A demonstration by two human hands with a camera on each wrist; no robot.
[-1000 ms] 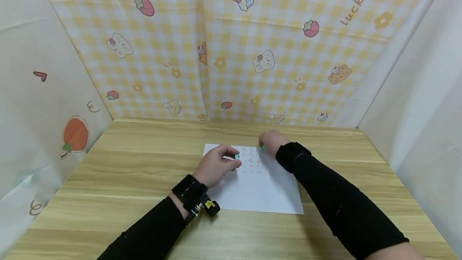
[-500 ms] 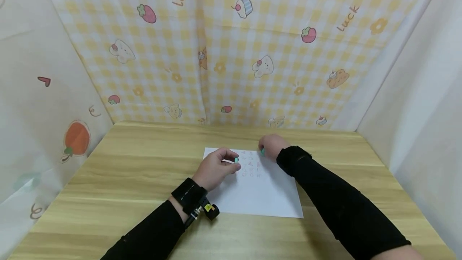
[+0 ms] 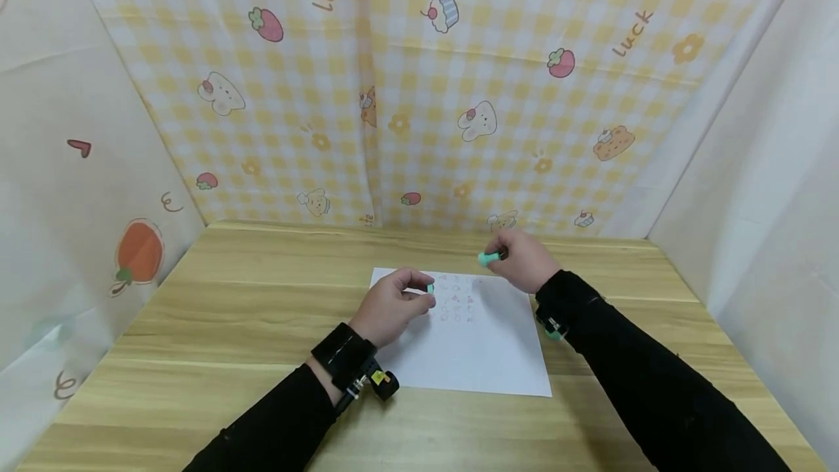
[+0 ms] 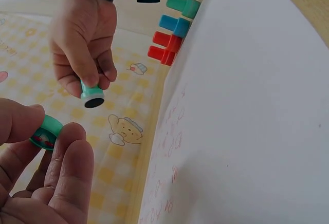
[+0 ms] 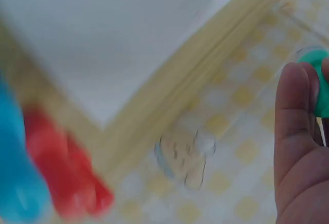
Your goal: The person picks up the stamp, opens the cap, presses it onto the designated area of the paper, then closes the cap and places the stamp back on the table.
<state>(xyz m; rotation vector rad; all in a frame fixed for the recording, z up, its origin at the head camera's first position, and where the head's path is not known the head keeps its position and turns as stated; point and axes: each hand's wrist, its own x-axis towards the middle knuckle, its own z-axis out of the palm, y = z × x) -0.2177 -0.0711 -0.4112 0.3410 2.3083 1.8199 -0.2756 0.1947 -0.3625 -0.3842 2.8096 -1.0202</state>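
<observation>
My right hand (image 3: 524, 261) pinches a green stamp (image 3: 488, 258) by its handle, raised above the far right part of the white paper (image 3: 472, 363). In the left wrist view, the stamp's dark face (image 4: 94, 102) is bare and tilts downward. My left hand (image 3: 390, 304) holds a small round green cap (image 4: 47, 130) between thumb and fingers over the paper's left side. A small picture shows on the cap. Rows of small faint red prints (image 3: 457, 299) mark the upper middle of the paper.
Several more stamps, a green one (image 4: 184, 5), a blue one (image 4: 175, 24) and red ones (image 4: 167, 40), stand by the paper, mostly behind the right arm in the head view. A yellow checked cloth (image 3: 419, 130) hangs behind the wooden table (image 3: 262, 268).
My right hand has lifted the stamp off the paper and moved up and right. A faint red mark shows where the stamp was. The left hand stays in place with the cap.
</observation>
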